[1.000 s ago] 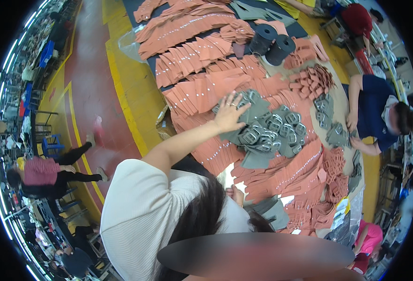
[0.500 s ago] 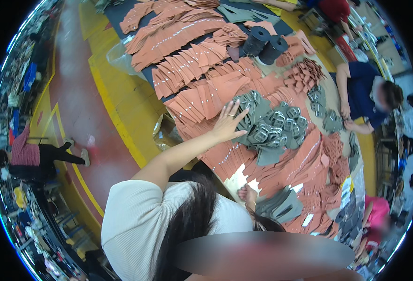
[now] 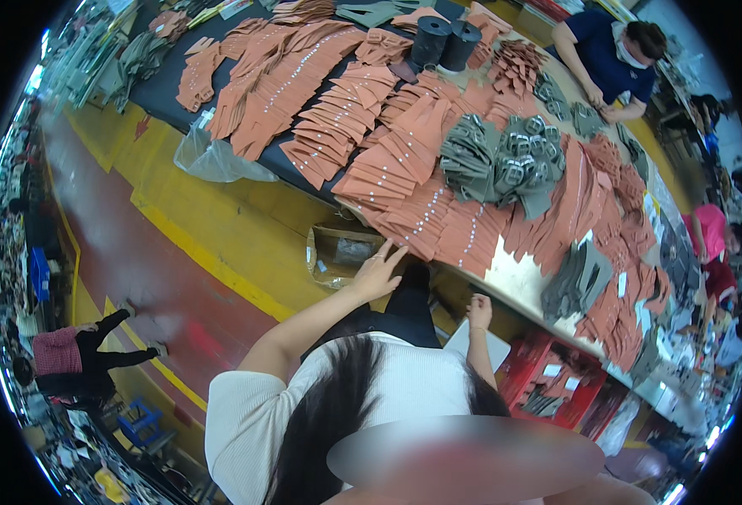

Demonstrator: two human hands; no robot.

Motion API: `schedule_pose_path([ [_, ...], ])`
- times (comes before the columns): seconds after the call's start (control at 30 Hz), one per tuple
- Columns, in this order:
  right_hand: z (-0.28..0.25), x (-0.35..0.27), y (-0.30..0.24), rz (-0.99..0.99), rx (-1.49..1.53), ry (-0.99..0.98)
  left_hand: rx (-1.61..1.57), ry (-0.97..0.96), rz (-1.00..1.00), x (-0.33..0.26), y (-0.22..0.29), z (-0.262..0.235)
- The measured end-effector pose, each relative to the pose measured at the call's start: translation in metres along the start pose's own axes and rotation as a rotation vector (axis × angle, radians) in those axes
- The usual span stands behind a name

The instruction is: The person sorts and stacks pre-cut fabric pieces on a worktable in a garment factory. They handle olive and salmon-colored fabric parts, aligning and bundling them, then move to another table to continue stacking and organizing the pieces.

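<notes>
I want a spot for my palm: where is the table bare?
A pale patch by the near edge, between orange pieces and a gray stack; a dark patch at the left, beside more orange. Buckled straps crowd the middle.

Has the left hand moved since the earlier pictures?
Yes: the left hand came off the grey buckled pile, back toward the body, to the near table edge.

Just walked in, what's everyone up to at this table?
The person's left hand is spread at the near edge of the table, fingertips close to orange cut pieces; whether they touch is unclear. The right hand is curled just off the edge, with nothing visible in it. Grey-green buckled straps lie heaped among the orange pieces. Across the table, a co-worker in navy has both hands near more grey-green pieces.
</notes>
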State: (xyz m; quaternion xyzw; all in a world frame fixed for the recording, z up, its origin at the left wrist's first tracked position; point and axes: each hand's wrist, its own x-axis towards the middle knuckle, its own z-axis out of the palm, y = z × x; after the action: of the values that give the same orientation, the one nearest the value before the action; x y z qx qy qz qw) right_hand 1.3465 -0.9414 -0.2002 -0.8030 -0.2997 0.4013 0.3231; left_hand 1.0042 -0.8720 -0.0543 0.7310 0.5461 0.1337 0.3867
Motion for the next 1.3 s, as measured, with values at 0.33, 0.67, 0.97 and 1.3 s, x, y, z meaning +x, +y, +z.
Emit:
schedule_pose_path([
  [0.33, 0.038, -0.098, 0.044, 0.314, -0.345, -0.459, 0.303, -0.602, -0.357, -0.138, -0.095, -0.012],
  [0.67, 0.033, -0.109, 0.054, 0.094, -0.638, -0.399, 0.126, -0.418, -0.162, -0.116, -0.073, 0.015],
  [0.97, 0.025, -0.134, 0.097, 0.067, -0.499, -0.422, 0.321, -0.635, -0.042, -0.085, -0.034, 0.024],
  [1.3, 0.004, -0.107, 0.108, -0.051, -0.705, -0.782, 0.013, -0.29, -0.196, -0.104, -0.064, 0.006],
])
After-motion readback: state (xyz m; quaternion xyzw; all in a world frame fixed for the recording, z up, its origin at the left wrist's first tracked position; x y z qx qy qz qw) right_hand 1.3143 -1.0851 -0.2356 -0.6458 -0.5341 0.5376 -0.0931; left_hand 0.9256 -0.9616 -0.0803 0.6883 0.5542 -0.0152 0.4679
